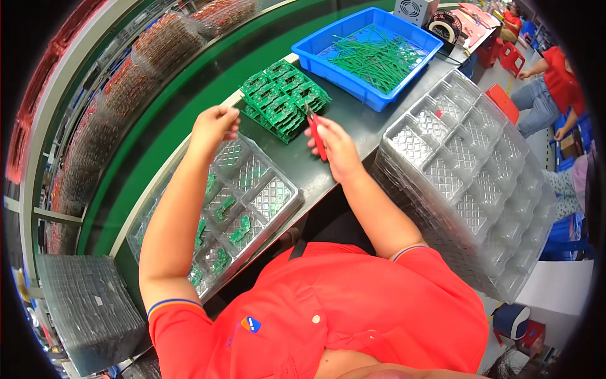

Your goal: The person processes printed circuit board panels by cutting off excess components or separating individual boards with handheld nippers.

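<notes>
My right hand (339, 150) grips red-handled side cutters (318, 138), their jaws at the near right edge of a stack of green circuit board panels (291, 95). To the left of that stack, my left hand (213, 129) hovers above the far end of a clear plastic compartment tray (291, 197). Its fingers are curled and closed; whatever they may hold is too small or hidden to make out. Small separated green circuit boards (240, 228) lie in several of the tray's pockets. My left forearm covers part of the tray.
Beyond the panels stands a blue bin (308, 62) of green board strips (379, 60). A tall stack of clear trays (464, 164) rises at right, another stack (91, 309) at lower left. A green conveyor belt (151, 136) curves along the left. A co-worker (555, 82) is at far right.
</notes>
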